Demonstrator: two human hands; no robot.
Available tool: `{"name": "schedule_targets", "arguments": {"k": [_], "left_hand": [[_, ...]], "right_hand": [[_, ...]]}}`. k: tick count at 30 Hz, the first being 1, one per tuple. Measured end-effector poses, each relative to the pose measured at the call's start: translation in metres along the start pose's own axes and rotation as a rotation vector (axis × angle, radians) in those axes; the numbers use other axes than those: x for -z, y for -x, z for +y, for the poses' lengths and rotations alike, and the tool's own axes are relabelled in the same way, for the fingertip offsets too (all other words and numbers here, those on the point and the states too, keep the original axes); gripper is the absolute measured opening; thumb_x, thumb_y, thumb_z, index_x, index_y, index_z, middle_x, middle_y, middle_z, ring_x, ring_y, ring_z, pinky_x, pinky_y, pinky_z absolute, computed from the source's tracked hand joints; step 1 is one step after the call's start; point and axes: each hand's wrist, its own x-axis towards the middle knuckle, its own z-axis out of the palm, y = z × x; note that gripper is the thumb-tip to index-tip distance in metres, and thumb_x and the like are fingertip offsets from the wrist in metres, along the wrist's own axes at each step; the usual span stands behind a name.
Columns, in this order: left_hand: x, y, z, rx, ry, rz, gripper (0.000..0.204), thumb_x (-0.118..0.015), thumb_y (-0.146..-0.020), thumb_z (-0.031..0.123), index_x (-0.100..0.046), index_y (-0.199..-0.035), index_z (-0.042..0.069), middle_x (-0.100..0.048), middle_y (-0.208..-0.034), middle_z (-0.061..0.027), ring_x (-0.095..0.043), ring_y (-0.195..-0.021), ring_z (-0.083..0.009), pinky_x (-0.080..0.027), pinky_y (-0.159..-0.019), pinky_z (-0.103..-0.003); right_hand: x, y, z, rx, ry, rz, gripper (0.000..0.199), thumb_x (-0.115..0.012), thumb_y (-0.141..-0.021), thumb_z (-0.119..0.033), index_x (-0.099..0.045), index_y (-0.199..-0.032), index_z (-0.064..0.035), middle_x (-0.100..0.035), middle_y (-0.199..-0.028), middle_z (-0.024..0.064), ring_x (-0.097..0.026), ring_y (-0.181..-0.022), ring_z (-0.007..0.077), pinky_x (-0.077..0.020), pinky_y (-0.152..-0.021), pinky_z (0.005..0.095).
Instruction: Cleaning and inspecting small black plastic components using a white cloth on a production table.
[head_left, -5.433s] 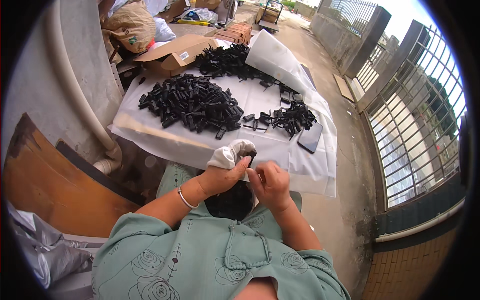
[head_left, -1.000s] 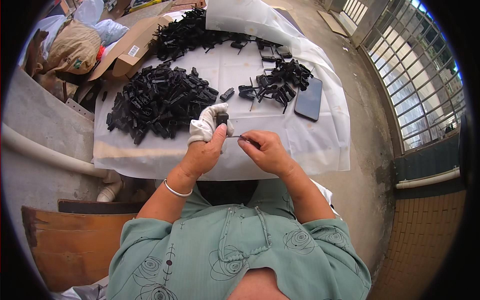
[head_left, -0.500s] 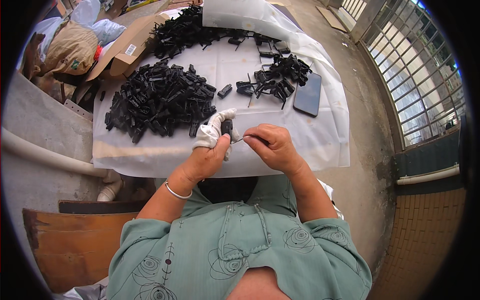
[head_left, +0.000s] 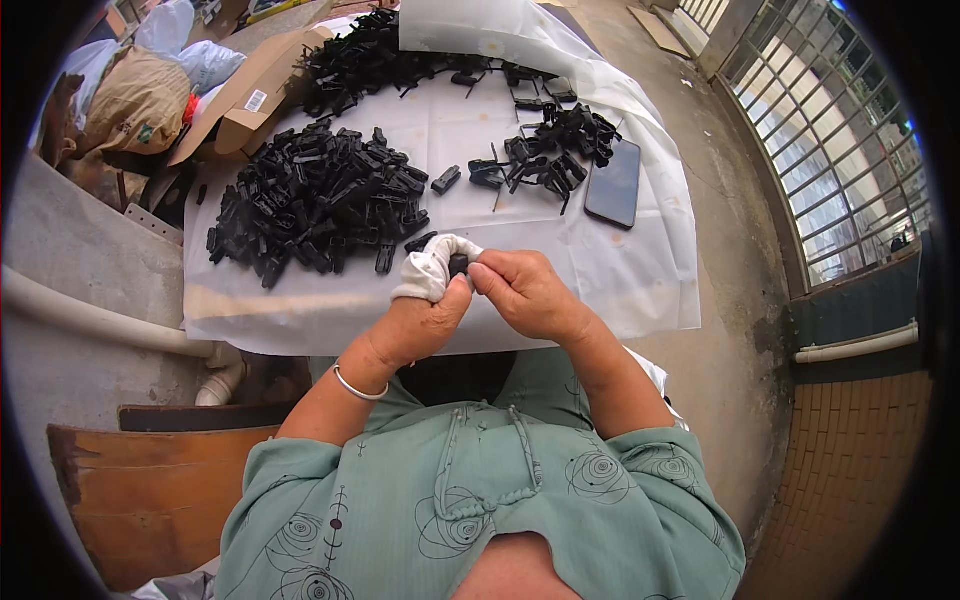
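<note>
My left hand (head_left: 425, 318), with white cloth wrapped around its fingers, grips a small black plastic part (head_left: 459, 265). My right hand (head_left: 522, 292) presses against the same part from the right, its fingers pinched on it. Both hands meet just above the near edge of the white-covered table (head_left: 640, 290). A big heap of black plastic parts (head_left: 315, 200) lies just beyond my left hand. A smaller cluster of black parts (head_left: 550, 155) sits farther back to the right.
A dark phone (head_left: 614, 183) lies right of the small cluster. Another heap of black parts (head_left: 365, 55) and a cardboard box (head_left: 245, 95) are at the far left. Sacks (head_left: 135, 100) stand left of the table. A metal gate (head_left: 830, 130) runs along the right.
My two hands have closed together on the black part and my right fingers now press right against it. The view has shifted slightly.
</note>
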Motion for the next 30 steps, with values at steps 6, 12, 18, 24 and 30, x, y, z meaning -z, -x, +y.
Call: {"name": "schedule_targets", "arguments": {"k": [6,12,18,24,30], "left_hand": [[0.004,-0.003,-0.011,-0.223,-0.325,0.073,0.023,-0.044,-0.079,0.004,-0.048,-0.100,-0.002,-0.050,-0.084,-0.0135,-0.048,-0.073,-0.0208,-0.043,-0.069,-0.031],[0.033,-0.021,-0.001,-0.329,-0.708,0.221,0.038,-0.052,-0.079,0.003,-0.048,-0.116,-0.002,-0.053,-0.110,-0.0217,-0.053,-0.100,-0.0347,-0.043,-0.088,-0.037],[0.063,-0.032,0.014,-0.423,-1.243,0.482,0.049,-0.063,-0.075,0.007,-0.050,-0.122,0.003,-0.052,-0.115,-0.0195,-0.049,-0.110,-0.0333,-0.042,-0.091,-0.037],[0.033,-0.016,-0.026,-0.244,-0.549,0.303,0.028,-0.062,-0.077,0.005,-0.057,-0.104,-0.001,-0.058,-0.099,-0.0194,-0.060,-0.082,-0.0307,-0.049,-0.073,-0.033],[0.009,-0.018,-0.033,-0.160,-0.033,0.225,0.029,-0.059,-0.084,0.009,-0.046,-0.108,0.001,-0.054,-0.091,-0.0078,-0.054,-0.067,-0.0101,-0.046,-0.057,-0.024]], "right_hand": [[-0.019,-0.004,0.009,0.025,0.083,0.085,0.023,-0.051,-0.088,-0.012,-0.049,-0.069,0.0000,-0.048,-0.059,0.0137,-0.041,-0.051,0.0251,-0.0382,-0.051,0.0327],[-0.008,-0.021,0.038,0.063,0.166,0.108,0.022,-0.053,-0.088,-0.016,-0.050,-0.071,-0.0009,-0.052,-0.061,0.0143,-0.049,-0.053,0.0301,-0.0406,-0.051,0.0361],[0.009,-0.053,0.073,-0.284,0.942,0.210,0.026,-0.055,-0.085,-0.030,-0.054,-0.082,-0.0037,-0.062,-0.071,0.0136,-0.061,-0.066,0.0304,-0.0475,-0.057,0.0405],[0.002,-0.038,0.072,-0.189,0.799,0.348,0.021,-0.057,-0.078,-0.021,-0.054,-0.070,-0.0016,-0.061,-0.064,0.0105,-0.058,-0.055,0.0226,-0.0446,-0.051,0.0367],[-0.006,-0.003,0.007,-0.422,-0.199,0.057,0.020,-0.060,-0.080,-0.014,-0.051,-0.068,-0.0010,-0.044,-0.054,-0.0027,-0.037,-0.051,0.0043,-0.0316,-0.046,0.0239]]}}
